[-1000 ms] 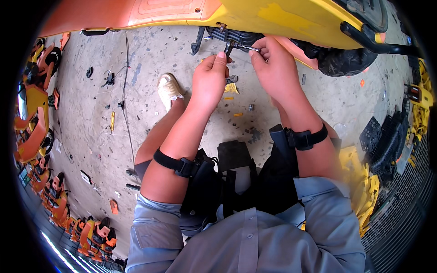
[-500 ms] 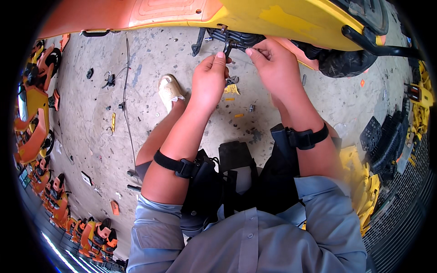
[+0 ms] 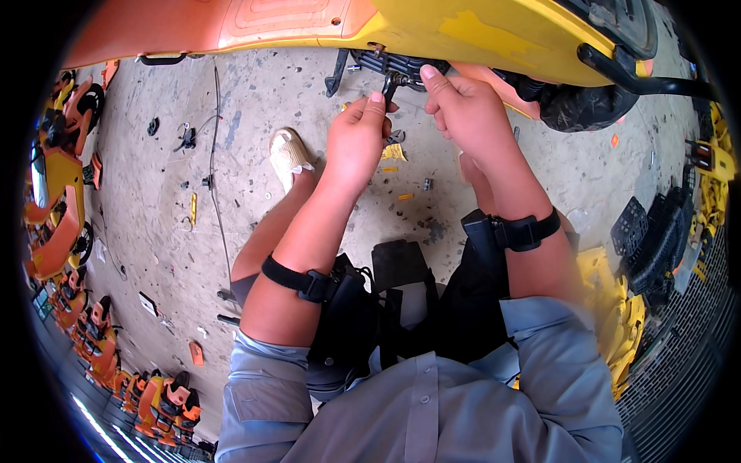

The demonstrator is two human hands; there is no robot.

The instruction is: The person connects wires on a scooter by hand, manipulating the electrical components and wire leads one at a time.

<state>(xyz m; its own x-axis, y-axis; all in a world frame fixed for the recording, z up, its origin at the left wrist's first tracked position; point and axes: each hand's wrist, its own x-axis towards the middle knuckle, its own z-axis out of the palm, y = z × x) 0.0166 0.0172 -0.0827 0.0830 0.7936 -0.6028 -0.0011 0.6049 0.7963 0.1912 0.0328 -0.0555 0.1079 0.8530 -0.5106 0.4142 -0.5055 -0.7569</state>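
Observation:
My left hand (image 3: 359,135) is closed on the handle of a dark wrench (image 3: 390,89), its head up beside a dark ribbed metal part (image 3: 401,63) under the yellow-and-orange vehicle body (image 3: 494,35). My right hand (image 3: 467,112) is just right of the wrench head, fingers curled and thumb raised at a short shiny fitting (image 3: 413,82); whatever is inside its fingers is hidden. A bolt (image 3: 377,48) shows on the body's lower edge above the wrench.
Small loose parts, a yellow piece (image 3: 390,153) and a cable (image 3: 216,170) lie on the concrete floor (image 3: 154,231). Orange vehicles (image 3: 58,208) stand along the left; black plastic panels (image 3: 648,239) and yellow panels (image 3: 614,324) lie at the right. My sandaled foot (image 3: 289,154) is below the body.
My right thumb has lifted upward and its curled fingers have shifted lower and right, covering more of the shiny shaft's end. My left hand has dropped very slightly with the wrench.

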